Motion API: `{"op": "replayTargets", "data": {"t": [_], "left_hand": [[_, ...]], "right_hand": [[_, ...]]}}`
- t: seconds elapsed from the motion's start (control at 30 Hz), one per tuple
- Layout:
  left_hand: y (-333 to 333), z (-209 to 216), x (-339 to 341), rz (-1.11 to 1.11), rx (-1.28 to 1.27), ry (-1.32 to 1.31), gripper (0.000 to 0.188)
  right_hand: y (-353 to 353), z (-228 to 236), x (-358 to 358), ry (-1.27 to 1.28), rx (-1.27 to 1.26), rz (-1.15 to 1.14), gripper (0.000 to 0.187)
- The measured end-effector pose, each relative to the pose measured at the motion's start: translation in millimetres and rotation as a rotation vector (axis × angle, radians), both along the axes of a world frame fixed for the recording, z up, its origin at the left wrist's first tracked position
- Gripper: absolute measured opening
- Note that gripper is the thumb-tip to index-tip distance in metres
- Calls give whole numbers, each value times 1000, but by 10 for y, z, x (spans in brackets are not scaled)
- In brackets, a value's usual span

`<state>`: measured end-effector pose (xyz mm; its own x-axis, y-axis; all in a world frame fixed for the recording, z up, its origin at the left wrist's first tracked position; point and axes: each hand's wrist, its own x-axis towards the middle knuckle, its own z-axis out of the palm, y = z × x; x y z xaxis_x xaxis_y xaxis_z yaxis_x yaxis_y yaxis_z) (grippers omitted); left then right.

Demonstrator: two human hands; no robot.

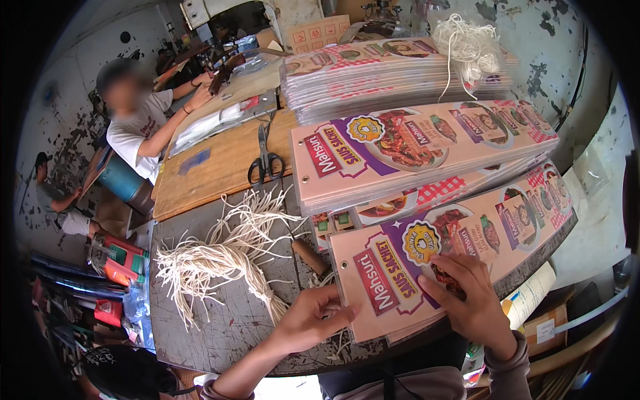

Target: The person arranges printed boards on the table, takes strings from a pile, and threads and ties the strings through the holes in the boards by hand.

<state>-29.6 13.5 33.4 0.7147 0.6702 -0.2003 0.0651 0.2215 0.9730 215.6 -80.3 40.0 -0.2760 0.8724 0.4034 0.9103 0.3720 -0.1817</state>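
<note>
In front of me lies a stack of long, pink printed sheets (pixel 360 267), glossy, with food pictures and a metal eyelet near the left end. My left hand (pixel 310 323) is at that left end, fingers curled and thumb against the top sheet's edge; its fingertips are partly hidden. Flat on the sheet's middle rests my right hand (pixel 470 297), fingers apart. To the left spreads a bundle of cut white cords (pixel 227 267), bunched together toward my left hand. A tool with a brown wooden handle (pixel 311 257) lies between the cords and the sheets.
Black scissors (pixel 265 157) lie on a wooden board (pixel 227 160). Behind are more stacks of printed sheets (pixel 427 143), with a tangle of white string (pixel 467 43) on top. A co-worker (pixel 137 110) works across the table at the far left. The worn dark table (pixel 193 347) ends close to me.
</note>
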Motion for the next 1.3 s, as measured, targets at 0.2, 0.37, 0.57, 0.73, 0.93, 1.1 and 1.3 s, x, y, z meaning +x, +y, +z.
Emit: {"op": "replayTargets", "data": {"t": [0.2, 0.37, 0.57, 0.73, 0.93, 1.1, 1.3], "left_hand": [[-22, -55, -23, -28, 54, 72, 26], [-10, -72, -25, -124, 59, 223, 26], [-48, -179, -15, -63, 4, 63, 26], [-63, -286, -40, -33, -131, -67, 30], [90, -41, -55, -234, -53, 149, 35], [110, -249, -194, -141, -354, -325, 43], [14, -127, -102, -12, -156, -6, 24]], "right_hand": [[38, 23, 21, 77, -24, 40, 47], [46, 13, 35, 78, -25, 46, 49], [48, 5, 54, 94, -18, 52, 49], [67, 10, 57, 109, -14, 68, 49], [54, 12, 55, 122, -21, 72, 49], [45, 16, 45, 127, -25, 62, 49], [47, 13, 53, 127, -22, 72, 49]]}}
